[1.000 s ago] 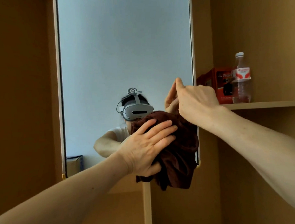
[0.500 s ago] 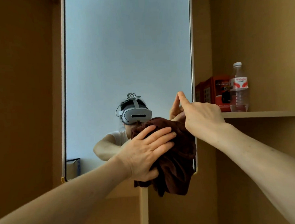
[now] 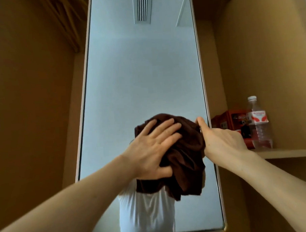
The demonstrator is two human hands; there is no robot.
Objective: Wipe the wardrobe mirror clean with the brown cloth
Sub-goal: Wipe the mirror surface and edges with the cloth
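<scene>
**Figure.** The left hand (image 3: 150, 147) presses the brown cloth (image 3: 186, 168) against the wardrobe mirror (image 3: 143, 72), low on the glass and toward its right edge. The left fingers (image 3: 166, 129) lie straight and spread over the bunched top of the cloth, and the lower folds hang loose below the palm. The right hand (image 3: 221, 142) sits at the mirror's right edge, against the side of the cloth, with the thumb raised. Its fingers are hidden, so it cannot be told whether they grip cloth, frame or nothing.

Probable hazards:
- **Dropped cloth:** the left hand holds the cloth mostly by pressure, so easing off the glass could let it slide and fall.
- **Streaks:** the wad meets the glass unevenly and may leave marks.
- **Knocked objects:** a wide rightward stroke could carry the right arm into the bottle (image 3: 258, 125) and red box (image 3: 234, 119) on the shelf (image 3: 290, 152) just beside the mirror.
- **Weak pressure higher up:** the tall upper glass demands a long reach, where pressure may weaken.
</scene>
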